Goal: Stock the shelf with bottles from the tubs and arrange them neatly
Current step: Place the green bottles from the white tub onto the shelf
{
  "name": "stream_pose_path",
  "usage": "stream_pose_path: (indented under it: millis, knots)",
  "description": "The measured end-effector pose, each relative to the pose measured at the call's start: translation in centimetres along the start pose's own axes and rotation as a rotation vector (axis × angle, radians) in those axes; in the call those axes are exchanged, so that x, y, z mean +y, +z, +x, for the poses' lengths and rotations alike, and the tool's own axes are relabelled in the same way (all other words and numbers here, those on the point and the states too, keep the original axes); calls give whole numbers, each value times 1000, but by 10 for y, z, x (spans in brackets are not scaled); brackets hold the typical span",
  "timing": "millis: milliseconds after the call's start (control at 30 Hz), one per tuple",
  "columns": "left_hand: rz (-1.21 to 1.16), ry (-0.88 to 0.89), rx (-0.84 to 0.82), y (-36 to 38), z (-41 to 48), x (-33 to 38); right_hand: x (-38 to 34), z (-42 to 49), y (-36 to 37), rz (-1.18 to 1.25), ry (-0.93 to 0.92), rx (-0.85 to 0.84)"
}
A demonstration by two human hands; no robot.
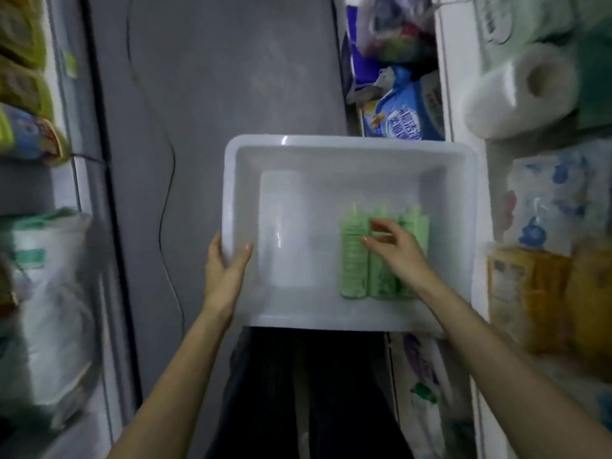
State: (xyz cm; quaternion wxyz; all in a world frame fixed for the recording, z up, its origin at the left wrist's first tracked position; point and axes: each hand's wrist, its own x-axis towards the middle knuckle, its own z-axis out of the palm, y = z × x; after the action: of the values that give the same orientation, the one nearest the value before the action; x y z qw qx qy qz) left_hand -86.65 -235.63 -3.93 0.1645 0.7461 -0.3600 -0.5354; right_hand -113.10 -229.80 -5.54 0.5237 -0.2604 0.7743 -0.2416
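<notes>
Left hand (225,273) grips rim of big white plastic tub (351,142), fingers curled over edge. Right hand (395,250) spread open above three soft green bottles (352,253) lying inside, holding nothing. One-hand hold: tub may tip, bottles roll.

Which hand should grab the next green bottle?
The right hand: it is spread open just over the green bottles. The left hand is busy gripping the white tub by its rim.

Three bottles (381,253) side by side in tub (351,145), right half; shelves either side.
</notes>
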Motion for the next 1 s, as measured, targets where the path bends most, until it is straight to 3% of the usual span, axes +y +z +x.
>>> stream_pose_path:
  millis: [267, 500, 1000]
  knots:
    - [-73, 75, 6, 12, 7, -28, 16, 80, 16, -589, -279, -63]
    - [-104, 66, -13, 8, 12, -39, 18, 93, 23, -723, -301, -111]
    - [-136, 78, -9, 11, 10, -42, 12, 57, 27, -377, -273, -165]
